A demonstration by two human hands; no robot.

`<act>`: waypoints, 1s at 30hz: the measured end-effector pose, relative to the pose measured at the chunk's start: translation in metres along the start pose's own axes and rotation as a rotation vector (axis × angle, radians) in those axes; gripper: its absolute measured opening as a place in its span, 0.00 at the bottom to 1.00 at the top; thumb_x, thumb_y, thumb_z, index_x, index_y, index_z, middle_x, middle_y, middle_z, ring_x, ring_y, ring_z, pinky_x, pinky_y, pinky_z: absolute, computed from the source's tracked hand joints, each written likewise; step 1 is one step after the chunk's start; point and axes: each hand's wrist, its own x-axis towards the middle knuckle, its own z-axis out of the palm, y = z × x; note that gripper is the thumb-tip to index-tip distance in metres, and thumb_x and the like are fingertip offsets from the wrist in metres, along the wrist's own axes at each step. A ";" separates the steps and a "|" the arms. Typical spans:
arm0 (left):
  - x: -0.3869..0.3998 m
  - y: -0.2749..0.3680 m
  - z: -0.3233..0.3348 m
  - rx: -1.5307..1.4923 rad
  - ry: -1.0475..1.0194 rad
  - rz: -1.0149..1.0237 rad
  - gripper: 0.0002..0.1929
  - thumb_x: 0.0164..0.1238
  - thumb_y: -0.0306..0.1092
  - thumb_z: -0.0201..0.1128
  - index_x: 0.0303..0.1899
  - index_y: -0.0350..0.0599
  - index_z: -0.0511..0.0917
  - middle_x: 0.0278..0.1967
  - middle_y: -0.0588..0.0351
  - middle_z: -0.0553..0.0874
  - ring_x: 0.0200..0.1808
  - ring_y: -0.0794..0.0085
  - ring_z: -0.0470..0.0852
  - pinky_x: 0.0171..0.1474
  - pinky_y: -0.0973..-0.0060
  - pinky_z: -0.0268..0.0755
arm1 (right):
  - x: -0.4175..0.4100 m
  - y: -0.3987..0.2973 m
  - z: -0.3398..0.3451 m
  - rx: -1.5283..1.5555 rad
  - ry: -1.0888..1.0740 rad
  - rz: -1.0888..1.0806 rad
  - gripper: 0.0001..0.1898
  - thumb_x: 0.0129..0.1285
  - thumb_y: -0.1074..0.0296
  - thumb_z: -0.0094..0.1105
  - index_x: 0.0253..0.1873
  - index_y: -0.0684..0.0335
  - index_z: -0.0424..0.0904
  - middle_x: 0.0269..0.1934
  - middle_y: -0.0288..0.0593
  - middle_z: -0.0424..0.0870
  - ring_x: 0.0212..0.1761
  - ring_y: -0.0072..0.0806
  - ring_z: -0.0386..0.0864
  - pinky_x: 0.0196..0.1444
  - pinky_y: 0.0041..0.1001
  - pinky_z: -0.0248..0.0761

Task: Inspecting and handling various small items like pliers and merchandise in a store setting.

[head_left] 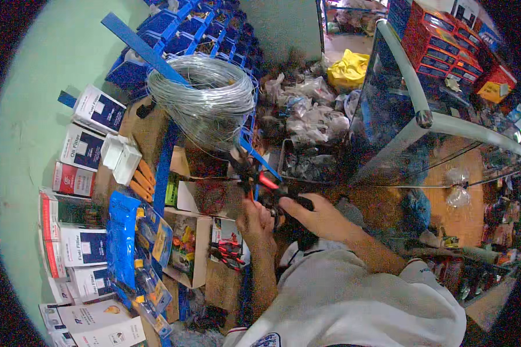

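A hand tool that looks like wire cutters (269, 180), with red and black handles, is held in front of me. My right hand (310, 214) is closed around the black end of one handle. My left hand (257, 221) is closed at the tool's other, orange-red-edged handle, partly hidden by the fingers. The dark jaws point up at the lower side of a big coil of silvery wire (204, 93). Blur hides whether a strand lies between them. The coil hangs on a blue metal bar (143, 47) that passes through its loop.
On the left, a shelf carries filter boxes (84, 247), a blue packet (122, 238) and orange-handled items (142, 180). Blue parts bins (173, 26) rise behind the coil. Plastic bags (317, 108) lie beyond. A glass display case (423, 119) stands at right.
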 end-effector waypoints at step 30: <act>-0.038 -0.040 -0.053 -0.116 0.426 -0.024 0.17 0.71 0.53 0.56 0.32 0.51 0.74 0.18 0.71 0.67 0.17 0.85 0.62 0.20 0.82 0.51 | 0.008 0.068 0.022 -0.869 0.068 -0.367 0.19 0.69 0.55 0.52 0.38 0.70 0.75 0.25 0.59 0.79 0.29 0.58 0.77 0.34 0.46 0.70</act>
